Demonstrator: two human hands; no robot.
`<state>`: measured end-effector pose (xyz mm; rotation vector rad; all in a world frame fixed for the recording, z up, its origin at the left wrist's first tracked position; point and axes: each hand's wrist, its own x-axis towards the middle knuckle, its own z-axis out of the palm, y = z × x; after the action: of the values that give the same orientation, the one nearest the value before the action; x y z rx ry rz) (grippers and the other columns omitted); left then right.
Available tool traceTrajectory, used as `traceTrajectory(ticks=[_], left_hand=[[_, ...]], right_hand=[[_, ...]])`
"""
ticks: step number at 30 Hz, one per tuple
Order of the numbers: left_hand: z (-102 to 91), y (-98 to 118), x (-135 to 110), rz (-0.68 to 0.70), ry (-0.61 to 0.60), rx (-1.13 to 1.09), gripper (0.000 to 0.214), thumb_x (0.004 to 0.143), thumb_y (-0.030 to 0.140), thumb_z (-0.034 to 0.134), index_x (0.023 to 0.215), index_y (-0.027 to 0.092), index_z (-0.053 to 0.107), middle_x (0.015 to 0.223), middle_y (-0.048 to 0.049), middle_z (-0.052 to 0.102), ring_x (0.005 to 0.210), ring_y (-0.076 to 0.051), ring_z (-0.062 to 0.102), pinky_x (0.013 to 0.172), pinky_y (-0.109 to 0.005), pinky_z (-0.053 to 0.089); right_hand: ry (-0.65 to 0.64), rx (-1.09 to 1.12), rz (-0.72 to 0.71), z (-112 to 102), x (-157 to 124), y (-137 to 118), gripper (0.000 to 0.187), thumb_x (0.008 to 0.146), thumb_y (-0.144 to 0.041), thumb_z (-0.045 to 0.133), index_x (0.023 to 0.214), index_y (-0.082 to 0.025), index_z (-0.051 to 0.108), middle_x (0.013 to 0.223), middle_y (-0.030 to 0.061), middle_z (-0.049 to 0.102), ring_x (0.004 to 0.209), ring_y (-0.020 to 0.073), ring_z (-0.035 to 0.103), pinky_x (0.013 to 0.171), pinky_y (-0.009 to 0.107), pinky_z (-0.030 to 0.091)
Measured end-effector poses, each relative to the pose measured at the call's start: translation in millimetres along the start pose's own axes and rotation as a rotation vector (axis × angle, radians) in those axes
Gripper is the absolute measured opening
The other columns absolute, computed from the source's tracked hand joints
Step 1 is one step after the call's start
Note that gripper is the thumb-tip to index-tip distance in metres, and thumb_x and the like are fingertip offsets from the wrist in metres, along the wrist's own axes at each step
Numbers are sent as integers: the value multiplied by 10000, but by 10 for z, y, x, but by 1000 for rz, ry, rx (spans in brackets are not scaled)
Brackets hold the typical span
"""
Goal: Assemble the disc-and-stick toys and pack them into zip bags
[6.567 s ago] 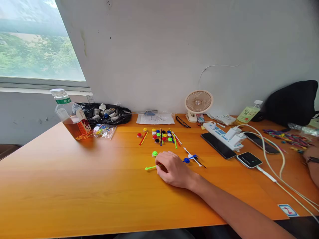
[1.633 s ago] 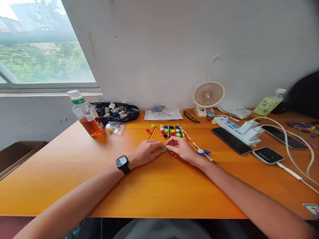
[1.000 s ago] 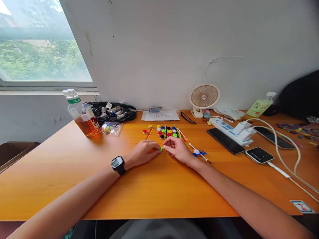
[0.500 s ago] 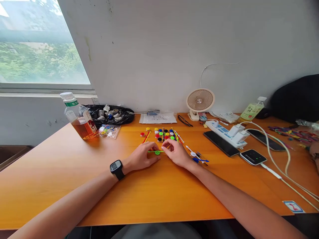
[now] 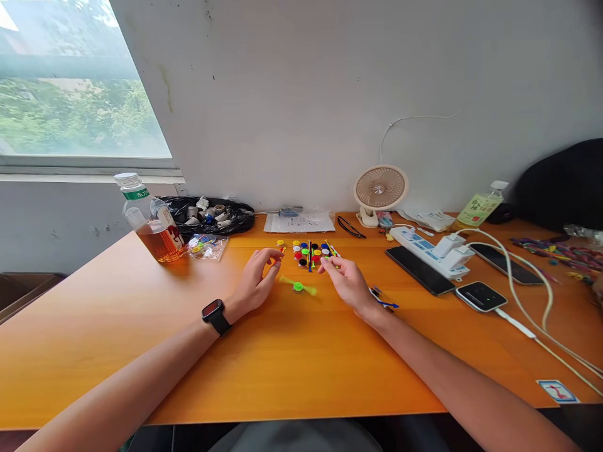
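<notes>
A green stick with a green disc on it (image 5: 298, 286) lies blurred on the orange table (image 5: 282, 364) between my hands. My left hand (image 5: 257, 279), with a black watch on the wrist, hovers to its left with fingers apart and nothing in them. My right hand (image 5: 346, 281) is to its right, fingers loosely spread and holding nothing. Just beyond the hands lie several small coloured discs and sticks (image 5: 308, 252). A blue and white stick piece (image 5: 382, 299) lies by my right wrist.
A tea bottle (image 5: 148, 220), a black bag of parts (image 5: 207, 215), a small clear packet (image 5: 205, 247), papers (image 5: 299, 221), a desk fan (image 5: 379, 191), a power strip (image 5: 428, 246), phones (image 5: 413, 270) with cables (image 5: 527, 301) and a black bag (image 5: 560, 185) line the back and right.
Both hands have let go of the green stick and disc and drawn apart. The green piece now lies loose and blurred between them.
</notes>
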<state>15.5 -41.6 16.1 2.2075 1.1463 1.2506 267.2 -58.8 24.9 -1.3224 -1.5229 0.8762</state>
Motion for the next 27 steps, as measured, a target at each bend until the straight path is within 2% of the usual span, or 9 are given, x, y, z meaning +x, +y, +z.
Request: traceTrajectory(ticks=[7,12,15,19,22,27], left_hand=[[-36,-133,30,57,-33,164,131,1023,247,537,1111,238,635,1162,-67,696,1118,-261,605,984,-417,508],[-59,-284,45,55,-82,253,248,1004,228,540,1231,239,640,1310,-82,679,1247,-292,581,1083,-473,495],[-71,-381,48,13,-109,286,337,996,224,521,1314,221,632,1451,-107,623,1371,-310,523,1159,-511,459],[-79,-502,49,-8,-206,339,542,952,158,489,1487,216,556,1584,-105,533,1497,-313,423,1233,-528,398],[-81,-522,53,-5,-252,355,555,957,167,486,1505,221,561,1592,-101,526,1466,-321,445,1219,-525,410],[-94,-449,57,0,-201,360,478,985,279,551,1456,241,623,1401,-125,605,1256,-325,546,1107,-525,480]], right_hand=[[-36,-2,-30,13,14,46,513,905,-690,593,777,-196,649,541,-60,307,499,119,219,504,302,131],[-48,2,-82,20,-7,43,510,924,-671,598,766,-188,645,585,-35,394,526,123,278,518,299,170],[-30,6,-89,15,-13,51,504,938,-654,597,763,-184,647,574,-40,381,521,121,277,514,299,173],[21,33,-115,9,-28,42,495,959,-631,593,752,-184,644,565,-41,373,513,119,291,503,294,186],[31,45,-127,8,-39,31,488,966,-625,593,751,-188,639,565,-35,394,510,122,322,493,289,208],[23,30,-123,6,-39,34,494,966,-635,587,753,-192,641,573,-26,433,508,129,373,488,285,257]])
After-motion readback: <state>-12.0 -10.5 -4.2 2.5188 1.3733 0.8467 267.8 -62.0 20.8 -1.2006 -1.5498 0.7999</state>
